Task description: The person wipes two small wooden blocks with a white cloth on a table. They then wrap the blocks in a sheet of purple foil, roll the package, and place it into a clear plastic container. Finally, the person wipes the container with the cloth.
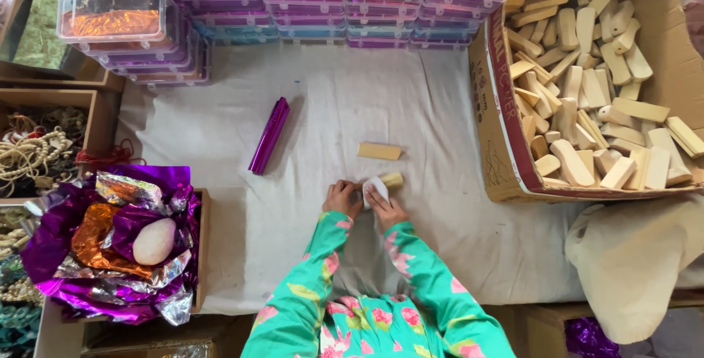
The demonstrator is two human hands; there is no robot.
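The white cloth (411, 108) lies mostly bare — a hand could sweep freely across its middle and far side, with only a purple roll (269, 136) lying left of centre and one loose wood block (379, 151) just beyond the hands (367, 200) breaking the run. The edges are hemmed in: stacked plastic cases (308, 6) wall off the far end, the open carton (499, 108) heaped with blocks shuts the right, and a tan sack (645, 262) bulges in at the near right. On the left a box of crumpled foil (110, 255) and side trays (44, 145) crowd the border — the gap between foil box and roll stays passable.
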